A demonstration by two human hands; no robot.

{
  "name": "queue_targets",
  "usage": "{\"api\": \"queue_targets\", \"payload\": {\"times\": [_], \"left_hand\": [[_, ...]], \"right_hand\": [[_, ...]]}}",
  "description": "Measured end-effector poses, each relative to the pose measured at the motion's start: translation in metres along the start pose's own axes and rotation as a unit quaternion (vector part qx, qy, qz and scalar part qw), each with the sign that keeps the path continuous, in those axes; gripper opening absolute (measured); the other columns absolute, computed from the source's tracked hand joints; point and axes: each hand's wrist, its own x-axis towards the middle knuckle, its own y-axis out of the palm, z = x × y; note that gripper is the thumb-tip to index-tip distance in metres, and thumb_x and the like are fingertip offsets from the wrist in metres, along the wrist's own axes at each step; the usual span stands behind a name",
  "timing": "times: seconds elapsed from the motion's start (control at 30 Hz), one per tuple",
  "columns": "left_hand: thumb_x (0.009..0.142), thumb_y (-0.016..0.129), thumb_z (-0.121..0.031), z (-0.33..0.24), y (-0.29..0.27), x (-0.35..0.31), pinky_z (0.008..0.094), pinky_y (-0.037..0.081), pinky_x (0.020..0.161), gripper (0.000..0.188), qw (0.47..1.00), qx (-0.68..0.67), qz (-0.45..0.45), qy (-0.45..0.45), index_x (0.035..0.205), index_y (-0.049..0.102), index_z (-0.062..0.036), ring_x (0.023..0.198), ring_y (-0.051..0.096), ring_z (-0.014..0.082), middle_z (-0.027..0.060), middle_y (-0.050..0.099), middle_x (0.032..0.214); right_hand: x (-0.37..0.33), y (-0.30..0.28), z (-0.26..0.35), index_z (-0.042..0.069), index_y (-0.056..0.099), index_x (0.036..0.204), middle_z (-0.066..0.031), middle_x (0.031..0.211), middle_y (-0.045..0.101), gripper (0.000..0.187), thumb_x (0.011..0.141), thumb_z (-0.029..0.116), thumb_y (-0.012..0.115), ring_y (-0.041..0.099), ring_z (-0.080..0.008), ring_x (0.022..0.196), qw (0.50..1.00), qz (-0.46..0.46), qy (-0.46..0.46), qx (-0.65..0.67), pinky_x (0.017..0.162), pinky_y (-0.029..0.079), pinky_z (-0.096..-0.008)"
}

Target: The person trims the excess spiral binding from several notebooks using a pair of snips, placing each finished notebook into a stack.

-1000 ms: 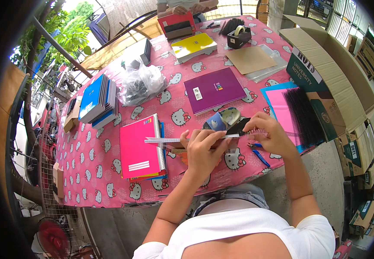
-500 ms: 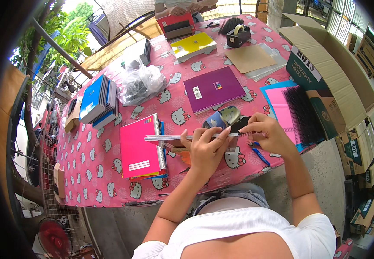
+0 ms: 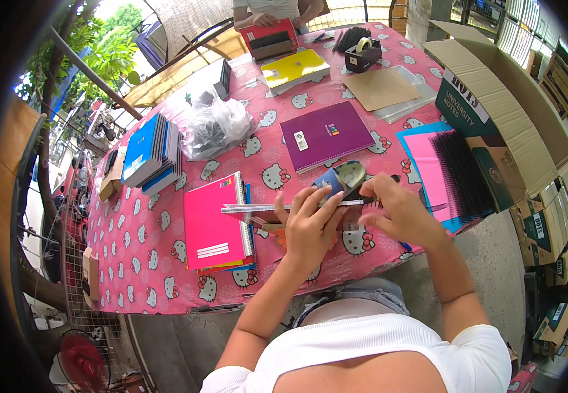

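Note:
My left hand [image 3: 310,219] is closed on a thin spiral notebook [image 3: 254,209], held nearly edge-on above the near side of the table. At the notebook's right end is my right hand [image 3: 403,213], its thumb and index finger curved but apart; nothing shows between them. The other fingers are partly hidden. Just beyond the hands lies a blue and green patterned item [image 3: 339,178] whose kind I cannot make out. A stack topped by a pink spiral notebook [image 3: 213,226] lies to the left. A purple notebook [image 3: 328,135] rests farther back.
Black binding coils [image 3: 462,171] lie on pink and blue sheets beside an open carton [image 3: 513,118] at right. Blue notebooks [image 3: 146,154] and a plastic bag [image 3: 215,128] stand left. Toward the back are a yellow notebook [image 3: 295,67], tape dispenser [image 3: 362,57] and another person's hand [image 3: 265,19].
My right hand has let go of the notebook's end; its thumb and finger have spread and it has dropped slightly nearer me, covering most of the blue tool. The left hand keeps its hold.

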Motion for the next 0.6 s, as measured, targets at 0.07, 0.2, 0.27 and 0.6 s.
{"api": "queue_targets", "payload": {"times": [0.07, 0.2, 0.27, 0.6], "left_hand": [[0.079, 0.069, -0.015, -0.003, -0.003, 0.002, 0.0478, 0.021, 0.103, 0.029, 1.000, -0.002, 0.010, 0.002, 0.108, 0.070, -0.0168, 0.097, 0.059, 0.0179, 0.0009, 0.067, 0.103], [0.080, 0.068, -0.016, 0.002, -0.003, 0.001, 0.0515, 0.022, 0.103, 0.030, 0.999, -0.003, 0.028, 0.018, 0.110, 0.069, -0.0180, 0.093, 0.059, 0.0186, -0.0008, 0.067, 0.099], [0.081, 0.067, -0.015, 0.004, -0.003, 0.000, 0.0508, 0.022, 0.103, 0.030, 0.999, -0.006, 0.029, 0.015, 0.110, 0.069, -0.0186, 0.092, 0.059, 0.0180, -0.0014, 0.067, 0.098], [0.075, 0.073, -0.014, 0.002, -0.004, 0.002, 0.0409, 0.032, 0.099, 0.029, 0.995, -0.079, 0.009, -0.061, 0.103, 0.069, -0.0104, 0.079, 0.063, 0.0150, 0.0007, 0.069, 0.084]], "right_hand": [[-0.002, 0.002, -0.008, 0.005, 0.058, 0.103, -0.0122, 0.095, 0.059, 0.026, 0.080, 0.012, 0.068, 0.062, -0.0300, 0.081, 0.999, 0.005, -0.028, -0.021, 0.067, 0.049, -0.0371], [0.001, 0.007, -0.001, 0.005, 0.058, 0.102, -0.0112, 0.092, 0.057, 0.026, 0.079, 0.013, 0.069, 0.061, -0.0316, 0.080, 1.000, -0.012, -0.016, 0.011, 0.066, 0.048, -0.0374], [-0.002, 0.011, -0.002, 0.006, 0.057, 0.103, -0.0108, 0.094, 0.056, 0.028, 0.079, 0.013, 0.070, 0.060, -0.0318, 0.083, 0.999, 0.009, -0.012, -0.044, 0.067, 0.048, -0.0381], [0.010, 0.024, 0.009, 0.006, 0.061, 0.088, -0.0080, 0.081, 0.056, 0.013, 0.080, 0.014, 0.067, 0.059, -0.0313, 0.073, 0.990, -0.097, -0.071, -0.075, 0.061, 0.047, -0.0397]]}}
